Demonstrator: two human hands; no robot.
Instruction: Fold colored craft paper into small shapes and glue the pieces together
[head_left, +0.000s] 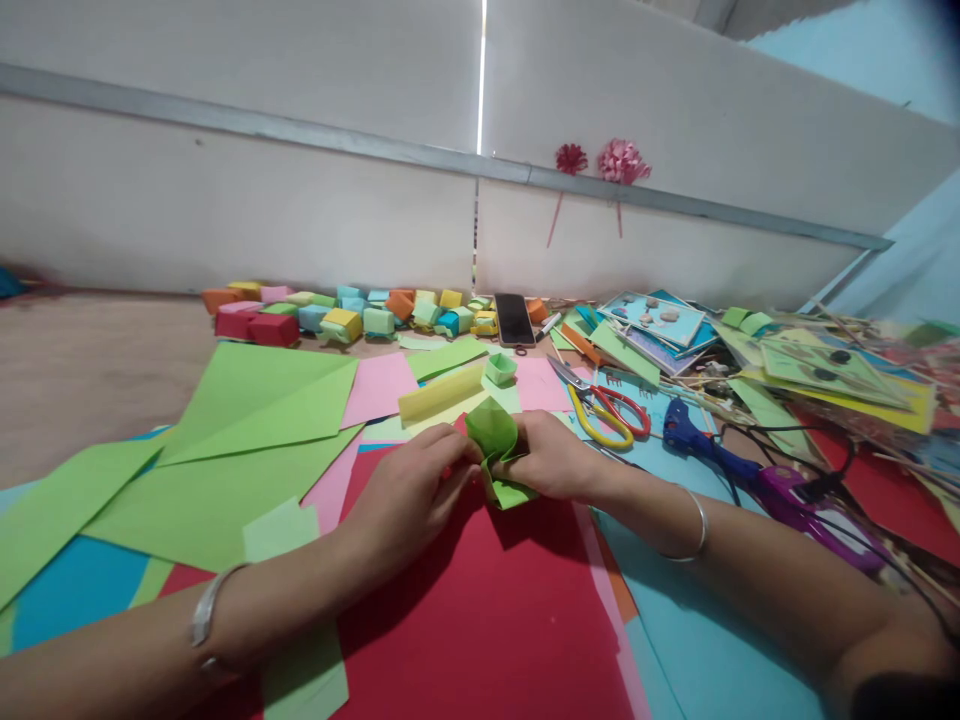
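A folded green paper piece (493, 432), with raised flaps, is held between both hands over a large red sheet (480, 610). My left hand (420, 487) pinches its left side, fingers closed on the paper. From the right, my right hand (549, 455) grips it, some fingers tucked inside the folds and hidden. Just behind the hands sit a small light green folded box (501, 368) and a yellow folded strip (442, 393). Large green sheets (262, 400) lie to the left.
Scissors with red and yellow handles (604, 412), a blue glue gun (705, 440) with a cord and a purple object (817, 518) lie right. Small paper boxes (274, 328) line the back beside a phone (514, 320). Card pieces (840, 370) pile up at the far right.
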